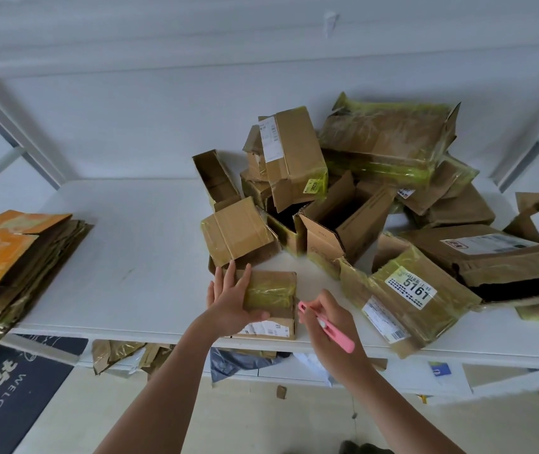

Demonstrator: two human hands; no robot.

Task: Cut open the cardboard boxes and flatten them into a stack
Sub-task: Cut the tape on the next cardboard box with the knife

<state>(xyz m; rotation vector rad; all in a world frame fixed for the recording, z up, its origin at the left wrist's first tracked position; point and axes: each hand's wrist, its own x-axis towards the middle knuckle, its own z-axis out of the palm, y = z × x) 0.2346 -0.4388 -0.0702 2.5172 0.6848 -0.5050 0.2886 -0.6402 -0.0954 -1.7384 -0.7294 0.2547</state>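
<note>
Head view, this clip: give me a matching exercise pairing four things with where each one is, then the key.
Things:
1. small taped box
2. pink cutter
3. flattened stack
4. box labelled 5161

Places:
A. far left of the table
B. held in the right hand
C. under the left hand, at the near edge
D. right of both hands, near the front edge

Pairs: 1-C, 2-B, 3-A, 4-D

Flattened stack [16,257] cut by left edge.
</note>
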